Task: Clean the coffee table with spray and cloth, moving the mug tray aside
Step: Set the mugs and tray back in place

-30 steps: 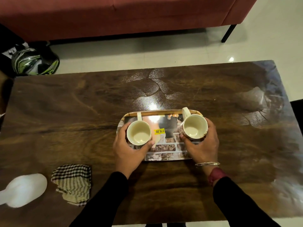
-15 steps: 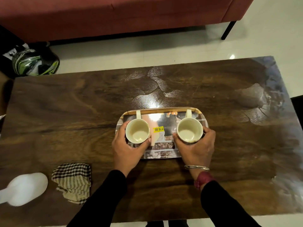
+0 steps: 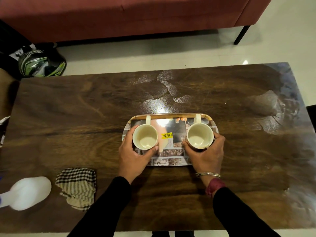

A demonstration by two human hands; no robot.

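Cupping round glossy mugs, both hands.

Black long sleeves, with thin metal bangles and a maroon band at the right wrist.

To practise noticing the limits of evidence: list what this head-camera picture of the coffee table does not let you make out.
- Head view: the spray bottle has its nozzle end cut off by the left edge, and its body is blown out white, so no label can be read.
- Head view: the near walls of the left mug and right mug are hidden by the left hand and right hand that grip them.
- Head view: glare hides part of the print on the tray.
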